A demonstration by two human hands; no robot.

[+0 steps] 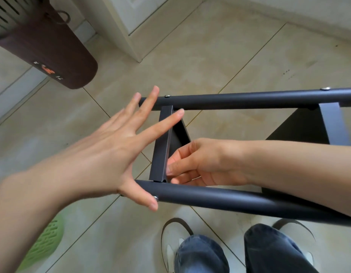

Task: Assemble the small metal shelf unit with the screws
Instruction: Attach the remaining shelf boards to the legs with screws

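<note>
though unfinished, two tubes (239, 101), four screws (167, 96)

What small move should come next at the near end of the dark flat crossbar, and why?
Probably press the left hand down to steady the frame. It is spread open over the dark flat metal crossbar, thumb on the near black round tube, while the right hand pinches the joint beside the silver screw head.

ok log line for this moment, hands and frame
left hand: open, spread across frame end | right hand: fingers on crossbar near lower tube | screw: seated in tube
</note>
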